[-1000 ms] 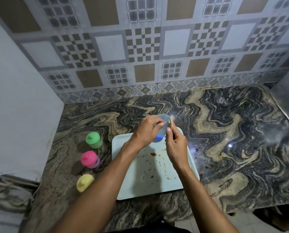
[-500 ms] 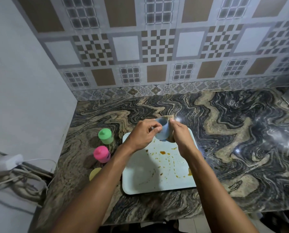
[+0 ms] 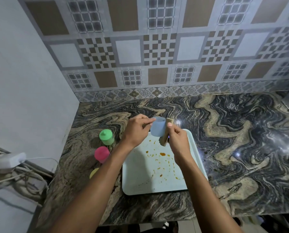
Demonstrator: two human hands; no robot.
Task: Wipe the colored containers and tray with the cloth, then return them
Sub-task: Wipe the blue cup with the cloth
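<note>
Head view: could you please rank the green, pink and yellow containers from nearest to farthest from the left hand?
1. Green container, on the counter just left of the left hand.
2. Pink container, nearer the viewer.
3. Yellow container, closest to the counter's front, partly hidden by the forearm.

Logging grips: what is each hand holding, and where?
Left hand grips blue container by its side; right hand pinches the cloth against it.

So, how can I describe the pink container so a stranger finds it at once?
Look left of the pale tray on the marble counter, where three small containers stand in a row. The pink container is the middle one, between the green container and the yellow container.
</note>
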